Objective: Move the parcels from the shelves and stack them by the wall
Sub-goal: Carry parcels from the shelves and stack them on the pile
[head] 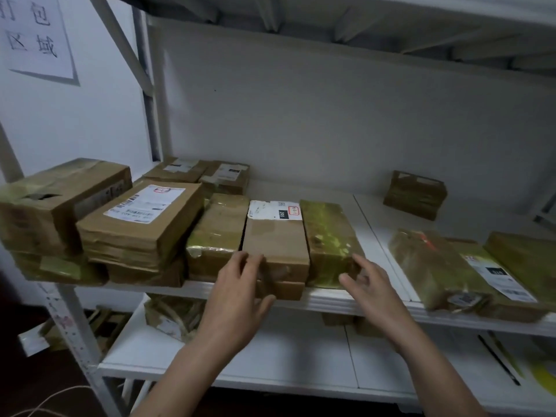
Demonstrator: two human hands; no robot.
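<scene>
I see both hands reaching to the front edge of the middle shelf (331, 300). My left hand (240, 293) is spread loosely, its fingertips touching the front of the labelled parcel (275, 245) and its thumb against the smaller box (285, 291) beneath it; it has not closed round either. My right hand (371, 291) is open with fingers apart, fingertips at the near corner of the yellow-taped parcel (328, 236) just beside it; blur hides whether they touch. More parcels crowd the shelf's left end, in stacks (138, 224), and others lie at the right (436, 266).
</scene>
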